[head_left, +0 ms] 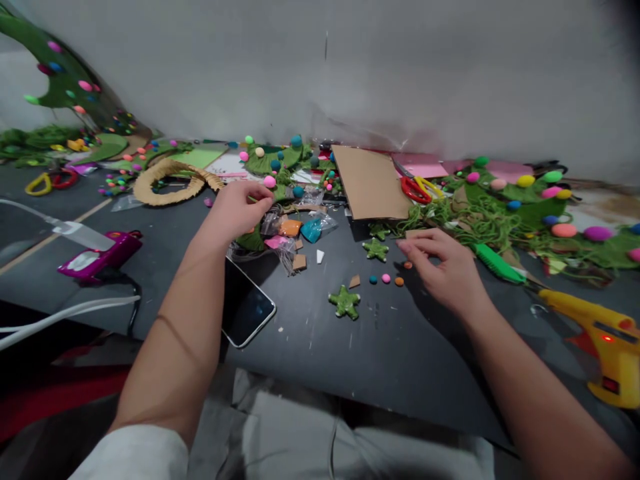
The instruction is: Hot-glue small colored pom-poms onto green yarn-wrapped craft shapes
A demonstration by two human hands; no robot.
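My left hand [241,212] is closed, its fingertips curled together beside green yarn pieces and small plastic bags. Whether it holds anything is hidden. My right hand [443,267] hovers over the table with thumb and fingers pinched, and I cannot make out what is between them. Below its fingers lies an orange ball [399,282], in a row with a pink ball [385,279] and a teal ball [373,280]. A green star [345,303] with pale tips lies in front, and a smaller green star [375,249] lies farther back. A cardboard scrap [355,281] sits between them.
A black-screened phone [249,303] lies under my left forearm. At right are a yellow glue gun [600,340] and a green brush [499,263]. Red and yellow scissors [421,190] rest by a cardboard sheet [373,183]. A purple power adapter [100,257] with cables sits left.
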